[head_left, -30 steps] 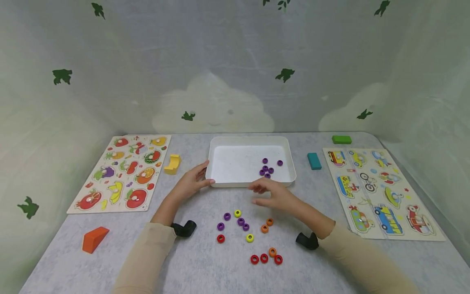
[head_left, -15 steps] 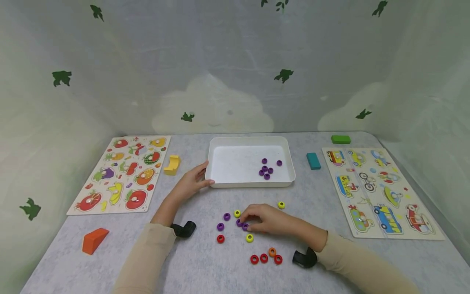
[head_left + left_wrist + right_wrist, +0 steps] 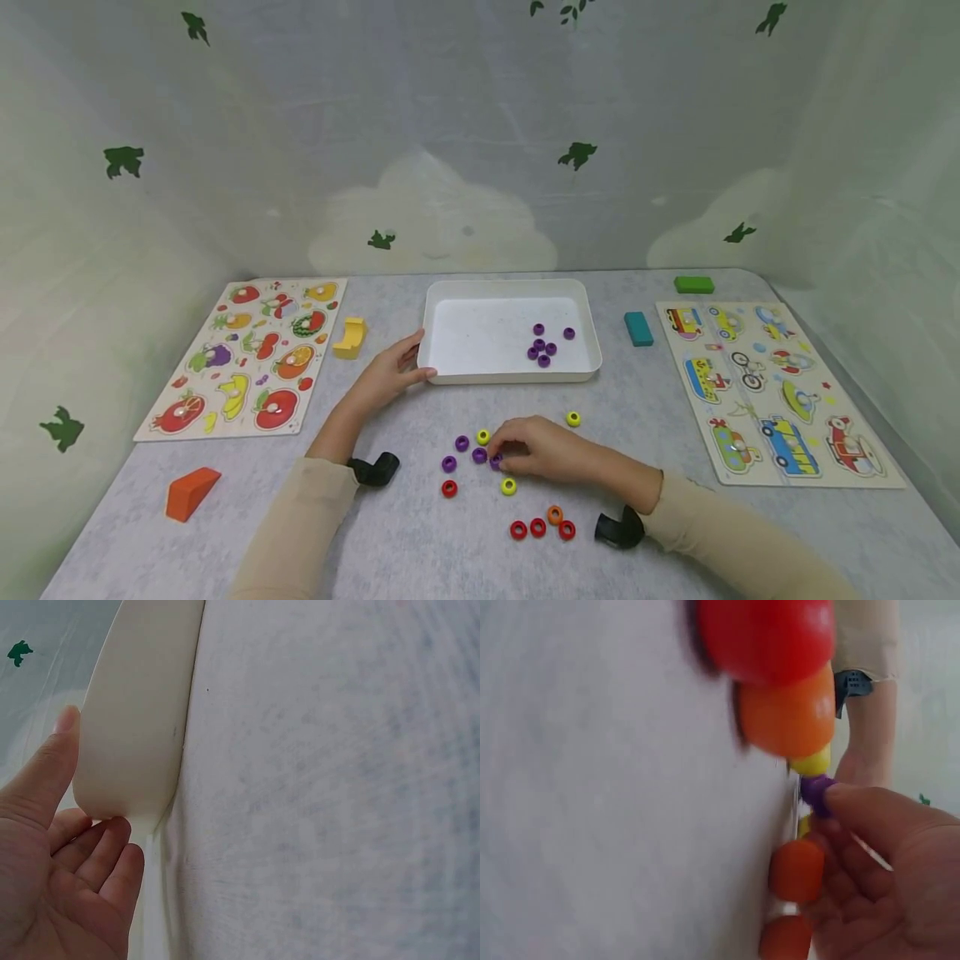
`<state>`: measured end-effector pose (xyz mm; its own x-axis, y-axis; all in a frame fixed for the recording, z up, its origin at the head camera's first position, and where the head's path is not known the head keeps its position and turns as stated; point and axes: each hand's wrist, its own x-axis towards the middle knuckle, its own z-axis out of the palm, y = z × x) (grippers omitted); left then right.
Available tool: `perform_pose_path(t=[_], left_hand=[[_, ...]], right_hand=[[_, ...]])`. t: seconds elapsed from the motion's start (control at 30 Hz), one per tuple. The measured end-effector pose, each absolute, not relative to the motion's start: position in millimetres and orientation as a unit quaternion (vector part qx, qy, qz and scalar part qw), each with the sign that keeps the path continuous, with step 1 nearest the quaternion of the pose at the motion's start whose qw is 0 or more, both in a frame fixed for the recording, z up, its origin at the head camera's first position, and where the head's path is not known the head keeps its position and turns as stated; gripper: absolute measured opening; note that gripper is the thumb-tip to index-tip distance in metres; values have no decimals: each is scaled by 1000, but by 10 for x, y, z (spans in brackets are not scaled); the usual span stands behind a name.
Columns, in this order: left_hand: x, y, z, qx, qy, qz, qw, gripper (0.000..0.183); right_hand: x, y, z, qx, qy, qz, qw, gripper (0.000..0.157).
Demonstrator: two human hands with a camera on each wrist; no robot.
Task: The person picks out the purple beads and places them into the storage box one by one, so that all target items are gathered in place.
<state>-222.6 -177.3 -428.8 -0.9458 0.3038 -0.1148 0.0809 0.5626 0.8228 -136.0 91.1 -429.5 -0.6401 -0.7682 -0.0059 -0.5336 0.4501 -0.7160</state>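
Note:
At the front left corner of the white tray (image 3: 510, 377), my left hand (image 3: 386, 375) grips it, the thumb (image 3: 56, 754) at the rim and the curled fingers against the side wall. Several purple beads (image 3: 551, 349) lie inside, toward the right. On the table in front, my right hand (image 3: 551, 452) pinches a purple bead (image 3: 817, 793) between thumb and index finger, low at the tabletop. Another purple bead (image 3: 479, 456) lies just left of its fingertips, with a yellow bead (image 3: 483, 437) behind. Two orange beads (image 3: 796, 871) sit under this hand, hidden in the head view.
Red beads (image 3: 537, 527) and an orange bead (image 3: 555, 515) lie nearer the front. A fruit puzzle board (image 3: 247, 358) is at left, a vehicle puzzle board (image 3: 772, 392) at right. Yellow (image 3: 350, 337), orange (image 3: 191, 493), teal (image 3: 638, 328) and green blocks (image 3: 693, 285) stand around.
My right hand has come from the tray's front edge down to the loose beads and taken hold of a purple one. The neighbouring purple bead has shifted slightly left. My left hand stays on the tray.

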Motion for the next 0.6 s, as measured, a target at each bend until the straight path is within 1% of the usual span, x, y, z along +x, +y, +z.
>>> perform_pose_path(t=[0.1, 0.2, 0.4, 0.47, 0.6], left_hand=[[-2220, -1773, -4289, 113, 874, 458, 120, 81], [-2213, -1775, -4292, 117, 871, 461, 118, 81], [-2209, -1778, -4297, 122, 869, 466, 114, 79], [-2211, -1779, -4299, 123, 868, 467, 114, 78], [-2204, -1774, -4292, 119, 868, 467, 116, 75]], right_hand=[[-1441, 936, -4227, -374, 832, -383, 146, 15], [-1611, 977, -4152, -358, 829, -416, 105, 15], [-2077, 1090, -4106, -263, 855, -446, 18, 14], [-2226, 1127, -4121, -225, 867, -444, 7, 14], [-2459, 1183, -4187, -166, 886, -433, 15, 14]])
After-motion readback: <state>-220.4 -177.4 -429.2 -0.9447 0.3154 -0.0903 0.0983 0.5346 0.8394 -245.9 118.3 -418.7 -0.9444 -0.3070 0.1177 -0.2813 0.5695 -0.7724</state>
